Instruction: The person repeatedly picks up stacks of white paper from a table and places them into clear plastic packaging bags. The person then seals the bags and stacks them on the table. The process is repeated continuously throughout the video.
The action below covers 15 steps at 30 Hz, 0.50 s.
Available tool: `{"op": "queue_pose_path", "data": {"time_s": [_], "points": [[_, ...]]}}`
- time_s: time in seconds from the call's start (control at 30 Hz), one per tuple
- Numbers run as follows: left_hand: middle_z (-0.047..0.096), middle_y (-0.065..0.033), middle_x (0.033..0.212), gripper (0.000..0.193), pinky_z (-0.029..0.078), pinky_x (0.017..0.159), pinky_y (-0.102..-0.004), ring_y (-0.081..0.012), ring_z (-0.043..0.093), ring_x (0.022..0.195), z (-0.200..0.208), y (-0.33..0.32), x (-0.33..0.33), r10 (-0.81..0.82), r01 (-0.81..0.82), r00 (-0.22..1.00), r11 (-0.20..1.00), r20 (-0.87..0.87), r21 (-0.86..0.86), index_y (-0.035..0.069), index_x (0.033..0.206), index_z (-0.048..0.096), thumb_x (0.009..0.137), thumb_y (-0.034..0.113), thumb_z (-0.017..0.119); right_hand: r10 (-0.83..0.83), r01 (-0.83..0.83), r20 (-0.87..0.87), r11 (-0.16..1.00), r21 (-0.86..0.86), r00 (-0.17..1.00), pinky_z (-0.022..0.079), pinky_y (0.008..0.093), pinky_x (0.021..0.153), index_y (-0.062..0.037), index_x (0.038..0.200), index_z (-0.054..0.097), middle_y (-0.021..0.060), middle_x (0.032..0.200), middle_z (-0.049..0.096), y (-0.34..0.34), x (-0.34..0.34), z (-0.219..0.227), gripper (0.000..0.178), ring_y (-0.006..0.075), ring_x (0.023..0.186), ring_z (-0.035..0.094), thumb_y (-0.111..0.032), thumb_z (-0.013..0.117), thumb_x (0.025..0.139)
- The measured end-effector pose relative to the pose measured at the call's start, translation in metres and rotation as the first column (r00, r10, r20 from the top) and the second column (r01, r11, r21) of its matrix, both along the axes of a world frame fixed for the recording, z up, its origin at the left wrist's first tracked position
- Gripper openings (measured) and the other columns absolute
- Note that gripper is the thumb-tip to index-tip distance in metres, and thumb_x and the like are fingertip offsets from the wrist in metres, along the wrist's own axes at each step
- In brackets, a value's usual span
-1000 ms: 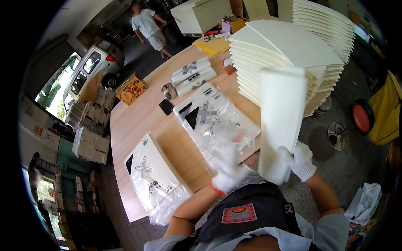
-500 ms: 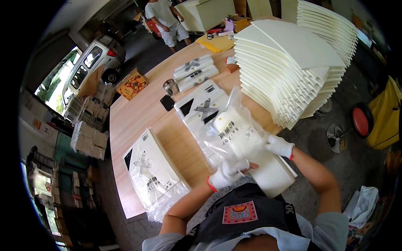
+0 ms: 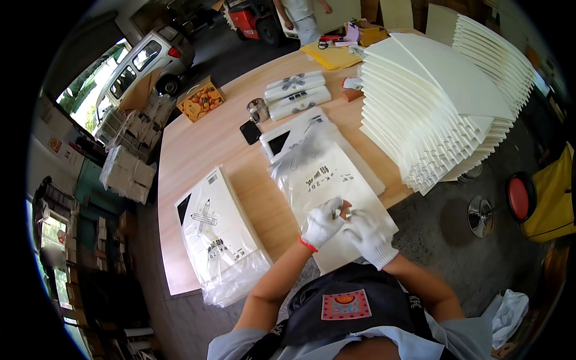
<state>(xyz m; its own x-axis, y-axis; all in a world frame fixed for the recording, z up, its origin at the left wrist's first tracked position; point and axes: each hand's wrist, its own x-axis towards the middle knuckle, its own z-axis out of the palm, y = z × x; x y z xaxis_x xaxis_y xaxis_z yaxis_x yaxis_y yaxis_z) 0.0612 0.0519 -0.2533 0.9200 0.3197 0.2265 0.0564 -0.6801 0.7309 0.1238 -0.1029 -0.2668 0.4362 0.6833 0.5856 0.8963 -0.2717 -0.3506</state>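
A stack of white paper sheets [image 3: 354, 207] lies at the table's front edge, its near end reaching past the edge toward me. Its far part is inside a clear printed plastic bag [image 3: 285, 180]. Over the near part, my left hand [image 3: 324, 225], in a white glove with a red cuff, has its fingers drawn together; what they pinch, if anything, is too small to make out. Close beside it my right hand [image 3: 371, 240], also gloved, holds its fingers loosely apart, slightly blurred. Beneath the bag lie more printed bags [image 3: 312, 123]. A bagged paper pack [image 3: 219, 225] rests to the left.
Tall fanned stacks of cream sheets [image 3: 432, 102] stand at the right. Farther back are rolled bags [image 3: 297, 95], a metal pot [image 3: 257, 110], a phone [image 3: 250, 132], an orange fruit-print box [image 3: 201, 100] and scissors [image 3: 324, 44]. A person [image 3: 300, 18] stands beyond the table.
The paper stack now lies flatter, with the bag spread over its far part. My right hand has left the stack's right side and come close to my left. The view has shifted.
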Motion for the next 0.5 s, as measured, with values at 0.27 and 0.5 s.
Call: {"op": "queue_pose_path", "data": {"time_s": [0.27, 0.5], "points": [[0.057, -0.0121, 0.087, 0.017, 0.044, 0.070, -0.0395, -0.0312, 0.054, 0.082, -0.103, 0.014, -0.079, 0.249, -0.247, 0.968, 0.909, 0.037, 0.336, 0.006, 0.079, 0.053, 0.066, 0.004, 0.064, -0.454, 0.288, -0.234, 0.809, -0.513, 0.859, 0.047, 0.0459, 0.060, -0.0094, 0.106, 0.057, 0.0153, 0.071, 0.062, -0.024, 0.043, -0.048, 0.031, 0.0330, 0.067, 0.062, -0.033, 0.046, 0.089], [0.046, 0.0023, 0.066, 0.021, 0.037, 0.052, -0.0250, -0.0067, 0.041, 0.058, -0.081, -0.007, -0.152, 0.637, -0.642, 0.747, 0.615, -0.192, -0.457, 0.004, 0.073, 0.049, 0.081, 0.010, 0.066, -0.181, 0.080, -0.101, 0.782, -0.618, 0.978, 0.043, 0.0450, 0.042, -0.0082, 0.074, 0.055, 0.0131, 0.053, 0.057, -0.068, -0.009, -0.021, 0.027, 0.0297, 0.043, 0.056, -0.030, 0.046, 0.087]]}}
